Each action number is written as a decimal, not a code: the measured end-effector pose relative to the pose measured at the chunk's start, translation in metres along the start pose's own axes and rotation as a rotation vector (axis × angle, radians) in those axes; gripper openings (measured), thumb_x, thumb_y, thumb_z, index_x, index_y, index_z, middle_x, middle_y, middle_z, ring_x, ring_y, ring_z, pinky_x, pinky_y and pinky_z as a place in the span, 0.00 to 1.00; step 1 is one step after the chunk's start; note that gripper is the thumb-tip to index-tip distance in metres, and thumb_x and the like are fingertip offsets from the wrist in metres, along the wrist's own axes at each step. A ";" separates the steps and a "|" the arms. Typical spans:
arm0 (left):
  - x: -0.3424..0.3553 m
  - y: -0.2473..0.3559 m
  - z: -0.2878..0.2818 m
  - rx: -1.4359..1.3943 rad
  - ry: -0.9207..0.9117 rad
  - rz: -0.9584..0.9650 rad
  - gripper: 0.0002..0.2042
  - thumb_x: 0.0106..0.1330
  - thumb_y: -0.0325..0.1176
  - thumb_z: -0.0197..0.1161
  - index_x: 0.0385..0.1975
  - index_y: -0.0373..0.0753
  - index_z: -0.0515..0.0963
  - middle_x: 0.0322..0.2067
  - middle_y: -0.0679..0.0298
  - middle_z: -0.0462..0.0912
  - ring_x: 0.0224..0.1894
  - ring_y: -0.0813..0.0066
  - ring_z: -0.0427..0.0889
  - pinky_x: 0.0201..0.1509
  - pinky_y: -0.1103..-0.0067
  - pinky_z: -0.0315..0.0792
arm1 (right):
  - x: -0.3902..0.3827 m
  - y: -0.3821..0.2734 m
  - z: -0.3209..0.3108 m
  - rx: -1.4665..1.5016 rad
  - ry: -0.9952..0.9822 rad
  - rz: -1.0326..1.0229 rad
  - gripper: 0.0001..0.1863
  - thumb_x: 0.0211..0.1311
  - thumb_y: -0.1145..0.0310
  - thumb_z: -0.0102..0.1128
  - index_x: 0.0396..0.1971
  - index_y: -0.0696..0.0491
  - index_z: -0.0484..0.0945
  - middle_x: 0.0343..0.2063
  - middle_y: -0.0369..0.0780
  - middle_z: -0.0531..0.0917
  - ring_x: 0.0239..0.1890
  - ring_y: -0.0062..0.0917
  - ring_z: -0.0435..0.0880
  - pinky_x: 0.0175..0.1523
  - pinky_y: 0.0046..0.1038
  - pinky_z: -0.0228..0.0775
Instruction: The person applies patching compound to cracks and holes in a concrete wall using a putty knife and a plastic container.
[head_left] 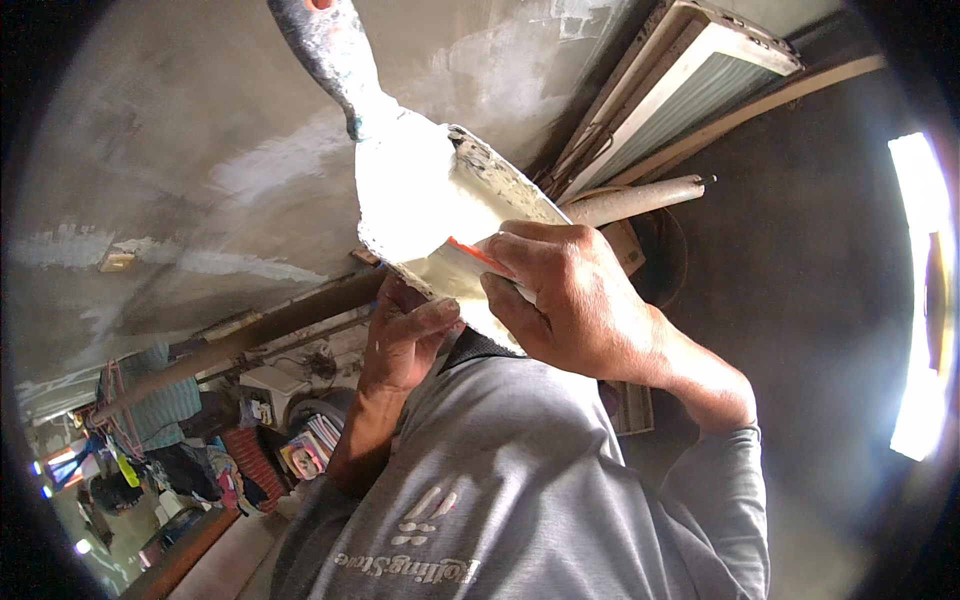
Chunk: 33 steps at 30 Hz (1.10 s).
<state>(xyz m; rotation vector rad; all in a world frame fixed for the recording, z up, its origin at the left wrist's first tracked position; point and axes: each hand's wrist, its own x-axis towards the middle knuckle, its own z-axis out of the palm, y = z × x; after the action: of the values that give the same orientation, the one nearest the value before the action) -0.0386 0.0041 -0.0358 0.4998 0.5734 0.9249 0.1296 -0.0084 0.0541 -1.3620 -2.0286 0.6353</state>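
A long narrow mud pan [515, 180] with crusted rims is held in front of my chest, with white putty [405, 190] in it, glaringly bright in the light. At the pan's far end a putty knife [325, 50] sticks out, its dark handle smeared and its blade lost in the white. My left hand [408, 338] is closed round the pan's near left side, thumb on the rim. Over the pan, my right hand [580, 290] is closed on a flat tool with an orange edge [478, 256]; the hand hides most of it, so its kind is unclear.
A grey plastered wall [180, 150] with pale patches rises ahead. Framed panels [690, 90] lean at the upper right, with a pale roll [640, 200] below. A long wooden pole [250, 330] crosses at left, above hanging clothes [160, 400] and books [310, 450].
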 end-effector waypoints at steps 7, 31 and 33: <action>-0.002 -0.003 -0.004 0.010 0.037 -0.028 0.23 0.46 0.21 0.60 0.45 0.36 0.65 0.34 0.62 0.74 0.33 0.77 0.76 0.36 0.82 0.74 | -0.002 0.018 0.000 0.244 0.019 0.079 0.07 0.44 0.76 0.51 0.25 0.63 0.72 0.16 0.48 0.73 0.19 0.36 0.75 0.26 0.30 0.66; -0.002 -0.023 0.005 -0.006 -0.179 -0.134 0.29 0.43 0.24 0.63 0.50 0.34 0.62 0.43 0.61 0.72 0.43 0.74 0.72 0.50 0.78 0.66 | -0.014 0.045 -0.021 0.938 0.035 0.482 0.14 0.47 0.70 0.58 0.31 0.66 0.75 0.25 0.35 0.78 0.28 0.14 0.73 0.41 0.17 0.64; -0.004 -0.025 0.005 -0.029 -0.152 -0.129 0.28 0.43 0.23 0.62 0.49 0.34 0.62 0.42 0.61 0.72 0.42 0.74 0.73 0.48 0.77 0.68 | -0.015 0.045 -0.026 0.961 0.071 0.450 0.13 0.47 0.70 0.58 0.31 0.65 0.76 0.25 0.35 0.78 0.27 0.14 0.73 0.43 0.18 0.64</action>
<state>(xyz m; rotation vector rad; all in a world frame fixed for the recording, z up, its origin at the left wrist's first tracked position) -0.0223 -0.0128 -0.0469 0.4969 0.4488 0.7645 0.1808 -0.0055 0.0383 -1.1667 -1.0521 1.4817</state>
